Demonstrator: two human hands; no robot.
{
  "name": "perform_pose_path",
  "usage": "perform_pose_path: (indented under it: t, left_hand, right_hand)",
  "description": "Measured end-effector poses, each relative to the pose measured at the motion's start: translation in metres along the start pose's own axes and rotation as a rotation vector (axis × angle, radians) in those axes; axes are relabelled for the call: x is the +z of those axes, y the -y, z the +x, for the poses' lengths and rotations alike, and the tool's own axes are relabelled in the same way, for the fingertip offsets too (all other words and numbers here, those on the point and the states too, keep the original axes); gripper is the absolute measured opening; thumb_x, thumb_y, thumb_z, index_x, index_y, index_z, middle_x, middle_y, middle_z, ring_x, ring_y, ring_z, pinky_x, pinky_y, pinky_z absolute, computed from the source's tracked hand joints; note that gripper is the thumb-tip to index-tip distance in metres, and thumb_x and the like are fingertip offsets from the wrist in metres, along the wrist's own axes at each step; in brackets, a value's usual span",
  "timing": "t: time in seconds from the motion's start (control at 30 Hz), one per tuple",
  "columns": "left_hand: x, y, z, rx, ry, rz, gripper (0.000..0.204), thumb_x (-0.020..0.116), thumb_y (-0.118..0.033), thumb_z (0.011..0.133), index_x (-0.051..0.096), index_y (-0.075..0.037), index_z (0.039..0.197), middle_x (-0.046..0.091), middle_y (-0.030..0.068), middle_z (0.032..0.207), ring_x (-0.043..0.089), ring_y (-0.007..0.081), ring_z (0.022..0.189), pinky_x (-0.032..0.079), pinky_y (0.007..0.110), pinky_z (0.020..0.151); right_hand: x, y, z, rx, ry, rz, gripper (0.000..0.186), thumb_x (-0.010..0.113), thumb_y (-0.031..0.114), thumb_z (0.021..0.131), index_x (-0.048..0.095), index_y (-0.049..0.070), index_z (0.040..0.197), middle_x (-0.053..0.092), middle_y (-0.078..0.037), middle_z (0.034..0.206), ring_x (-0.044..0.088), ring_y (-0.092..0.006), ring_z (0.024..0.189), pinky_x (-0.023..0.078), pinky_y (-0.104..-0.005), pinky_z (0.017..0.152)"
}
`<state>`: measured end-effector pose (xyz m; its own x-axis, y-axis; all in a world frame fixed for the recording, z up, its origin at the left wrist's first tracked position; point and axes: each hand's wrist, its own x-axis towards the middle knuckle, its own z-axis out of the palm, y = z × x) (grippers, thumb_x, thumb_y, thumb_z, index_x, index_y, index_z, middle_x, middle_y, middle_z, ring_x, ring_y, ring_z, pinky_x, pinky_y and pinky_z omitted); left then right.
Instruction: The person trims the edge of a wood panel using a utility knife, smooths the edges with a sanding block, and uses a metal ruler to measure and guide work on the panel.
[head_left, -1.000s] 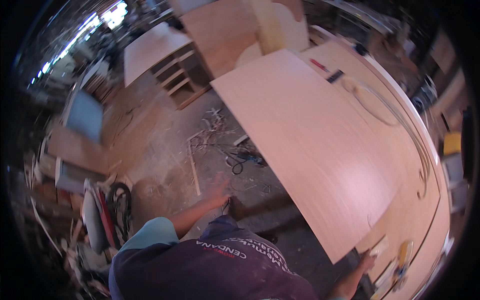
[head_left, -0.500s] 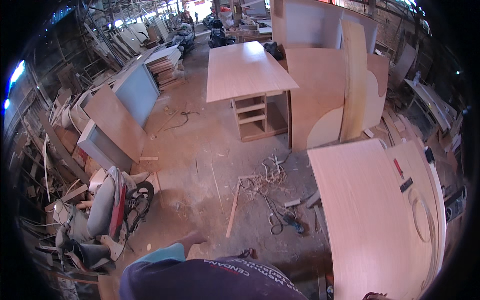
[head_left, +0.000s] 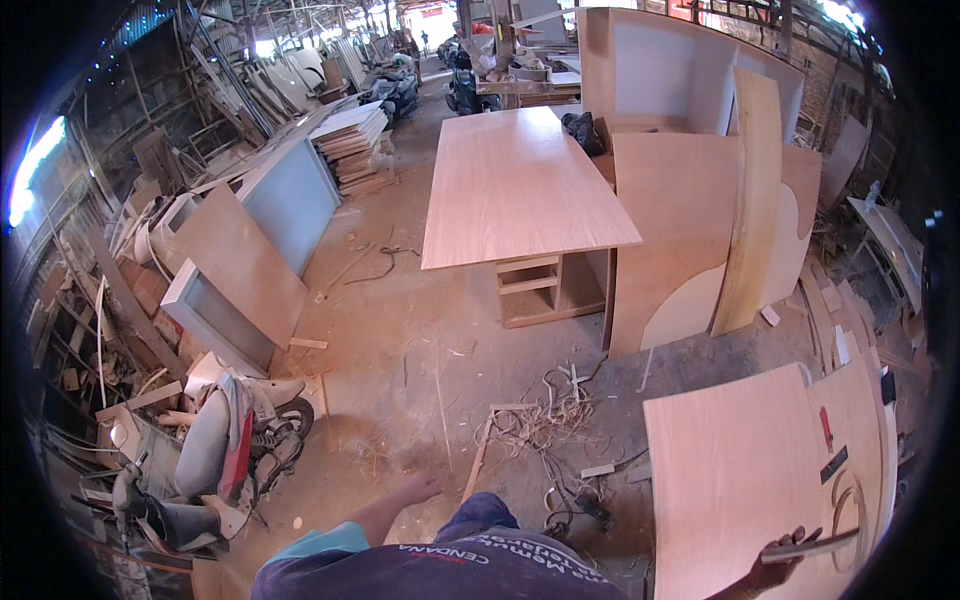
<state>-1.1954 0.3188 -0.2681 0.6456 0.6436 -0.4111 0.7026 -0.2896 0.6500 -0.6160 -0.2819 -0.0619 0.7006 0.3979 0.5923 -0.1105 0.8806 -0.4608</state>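
Note:
My right hand [head_left: 782,567] is closed around a narrow, flat, brownish-grey strip [head_left: 822,546], whose exact kind I cannot make out. It is over the right-hand board [head_left: 725,470], a pale wood-grained sheet. Beside that hand, a coil of thin banding [head_left: 850,500] rests on the panel. A red-handled tool [head_left: 826,427] and a small black block [head_left: 834,464] lie farther up. My left hand [head_left: 420,487] hangs out over the floor, fingers loosely extended, with nothing visible in it.
Ahead, a wood-grained sheet [head_left: 520,185] lies on a cabinet with shelves [head_left: 555,290]. Tall panels [head_left: 670,220] lean at its right. Tangled strips [head_left: 535,425] and a corded tool [head_left: 592,505] litter the floor [head_left: 390,400]. A motorbike [head_left: 225,440] lines the left side.
My right hand has come further into view over the board, with the strip in it. My left hand has swung slightly to the right. The view has tilted upward.

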Motion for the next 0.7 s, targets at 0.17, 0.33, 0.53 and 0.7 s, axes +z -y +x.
perform_pose_path:
  t: [0.17, 0.33, 0.53, 0.7]
  left_hand:
    - [-0.028, 0.117, 0.034, -0.278, 0.590, 0.418, 0.049, 0.065, -0.042, 0.098, 0.072, -0.005, 0.129, 0.071, 0.0209, 0.129, 0.066, 0.0376, 0.121, 0.047, 0.048, 0.111]
    - [-0.096, 0.096, 0.194, -0.053, 0.728, 0.743, 0.060, 0.058, -0.054, 0.097, 0.073, -0.005, 0.129, 0.070, 0.0221, 0.131, 0.064, 0.0394, 0.126, 0.046, 0.050, 0.112]
    - [-0.081, -0.065, 0.405, 0.155, 0.427, 0.645, 0.057, 0.071, -0.046, 0.089, 0.071, -0.003, 0.127, 0.072, 0.0229, 0.125, 0.068, 0.0408, 0.117, 0.053, 0.049, 0.102]
    - [-0.034, -0.229, 0.507, 0.346, 0.402, 0.601, 0.050, 0.071, -0.038, 0.092, 0.071, -0.002, 0.126, 0.070, 0.0257, 0.128, 0.066, 0.0416, 0.120, 0.052, 0.047, 0.104]
  right_hand:
    - [-0.011, -0.074, 0.048, 0.068, -0.215, -0.113, 0.068, 0.048, 0.018, 0.111, 0.014, 0.016, 0.170, 0.032, -0.013, 0.167, 0.061, -0.0355, 0.120, 0.058, -0.0561, 0.097]
    - [0.098, -0.130, 0.084, -0.087, -0.174, 0.051, 0.083, 0.060, 0.010, 0.098, 0.014, 0.005, 0.167, 0.027, -0.019, 0.169, 0.040, -0.0409, 0.147, 0.048, -0.0605, 0.112]
    - [0.212, -0.162, 0.067, -0.183, -0.581, -0.333, 0.105, 0.068, 0.006, 0.083, 0.008, 0.010, 0.170, 0.014, -0.020, 0.174, 0.032, -0.0380, 0.154, 0.038, -0.0662, 0.119]
    - [0.254, -0.182, 0.044, -0.318, -0.909, -0.505, 0.097, 0.038, 0.076, 0.100, 0.011, 0.015, 0.170, 0.026, -0.026, 0.169, 0.052, -0.0425, 0.140, 0.049, -0.0690, 0.102]
